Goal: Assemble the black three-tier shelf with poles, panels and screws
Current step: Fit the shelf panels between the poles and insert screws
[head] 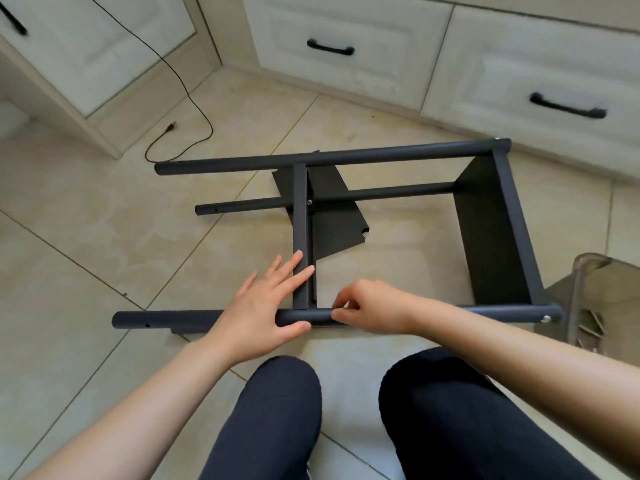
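- Glossy beige tile floor (104,237) with thin grout lines.
- Cream panelled cabinets (346,29) with black drawer handles (330,48) along the far side.
- Thin black cable (194,109) trailing across the tiles.

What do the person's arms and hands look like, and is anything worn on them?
Both arms are bare to the edge of the picture, with no sleeves in view. The left hand and right hand wear no gloves, and no rings, watch or bracelet show.
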Demonstrator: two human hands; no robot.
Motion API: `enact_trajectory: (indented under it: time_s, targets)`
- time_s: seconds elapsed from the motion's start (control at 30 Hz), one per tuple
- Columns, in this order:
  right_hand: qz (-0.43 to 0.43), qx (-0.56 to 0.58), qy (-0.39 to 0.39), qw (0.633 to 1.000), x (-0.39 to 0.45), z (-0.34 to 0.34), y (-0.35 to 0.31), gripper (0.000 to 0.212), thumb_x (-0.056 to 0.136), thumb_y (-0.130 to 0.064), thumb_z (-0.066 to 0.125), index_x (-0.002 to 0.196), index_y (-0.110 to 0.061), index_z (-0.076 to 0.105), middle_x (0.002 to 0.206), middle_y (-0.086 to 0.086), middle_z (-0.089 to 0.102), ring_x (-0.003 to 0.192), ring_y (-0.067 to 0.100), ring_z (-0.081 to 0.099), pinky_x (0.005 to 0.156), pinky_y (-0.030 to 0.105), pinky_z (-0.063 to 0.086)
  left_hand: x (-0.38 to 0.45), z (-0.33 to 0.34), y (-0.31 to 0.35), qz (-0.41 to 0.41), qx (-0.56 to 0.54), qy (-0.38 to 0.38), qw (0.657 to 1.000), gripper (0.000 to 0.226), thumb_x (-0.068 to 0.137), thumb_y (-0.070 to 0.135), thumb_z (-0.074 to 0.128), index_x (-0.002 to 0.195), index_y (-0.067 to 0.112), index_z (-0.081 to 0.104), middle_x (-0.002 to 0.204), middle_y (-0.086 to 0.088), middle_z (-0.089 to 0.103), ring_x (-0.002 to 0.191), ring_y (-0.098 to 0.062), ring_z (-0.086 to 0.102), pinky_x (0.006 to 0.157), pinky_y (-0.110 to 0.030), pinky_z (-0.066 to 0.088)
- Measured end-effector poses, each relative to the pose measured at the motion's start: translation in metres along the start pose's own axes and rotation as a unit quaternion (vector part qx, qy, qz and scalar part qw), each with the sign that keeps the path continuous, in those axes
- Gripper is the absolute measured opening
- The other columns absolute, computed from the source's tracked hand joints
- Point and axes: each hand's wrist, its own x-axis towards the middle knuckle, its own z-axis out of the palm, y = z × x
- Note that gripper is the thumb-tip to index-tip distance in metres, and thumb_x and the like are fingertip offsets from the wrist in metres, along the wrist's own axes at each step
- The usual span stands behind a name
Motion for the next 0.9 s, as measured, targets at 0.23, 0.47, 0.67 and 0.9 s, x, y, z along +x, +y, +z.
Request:
enact_trajectory:
  time_s: [0.23, 0.47, 0.67, 0.9]
  targets:
    - [0.083, -0.065, 0.065, 0.992, -0.014, 0.012, -0.008, 0.035, 0.103, -0.045, 0.033, 0.117, -0.029, 0.061, 0.101, -0.001, 0.062, 0.096, 0.026, 0.053, 0.107, 0.064, 0.021, -0.022, -0.002, 0.046, -0.186, -0.242, 0.194, 0.932, 0.031, 0.092, 0.015, 0.067, 0.121, 0.027, 0.068, 0.127, 0.016, 0.062, 0.127, -0.008, 0.052, 0.103, -0.022, 0.039]
    - [0.075, -0.042, 0.054, 0.995, -0.019, 0.001, -0.008, 0.033, 0.102, -0.044, 0.039, 0.124, -0.031, 0.059, 0.116, 0.000, 0.064, 0.103, 0.025, 0.054, 0.098, 0.049, 0.032, -0.049, 0.007, 0.047, -0.366, -0.462, 0.251, 0.768, 0.010, 0.092, 0.006, 0.065, 0.090, 0.012, 0.073, 0.085, -0.004, 0.075, 0.086, -0.023, 0.072, 0.073, -0.028, 0.053]
    - [0.058, -0.013, 0.046, 0.997, -0.020, -0.003, -0.003, 0.033, 0.099, -0.042, 0.050, 0.129, -0.029, 0.058, 0.126, -0.003, 0.063, 0.115, 0.023, 0.056, 0.107, 0.049, 0.037, -0.035, 0.019, 0.041, -0.423, -0.694, 0.150, 0.562, 0.019, 0.094, 0.016, 0.068, 0.109, 0.006, 0.063, 0.111, -0.011, 0.066, 0.111, -0.032, 0.064, 0.095, -0.041, 0.051]
    - [0.049, 0.007, 0.064, 0.997, -0.021, -0.004, -0.001, 0.032, 0.101, -0.040, 0.047, 0.129, -0.030, 0.058, 0.116, -0.003, 0.066, 0.108, 0.021, 0.058, 0.105, 0.047, 0.033, -0.006, 0.010, 0.047, -0.350, -0.814, 0.219, 0.409, 0.042, 0.101, 0.016, 0.058, 0.140, 0.001, 0.049, 0.135, -0.016, 0.060, 0.126, -0.033, 0.055, 0.114, -0.044, 0.037]
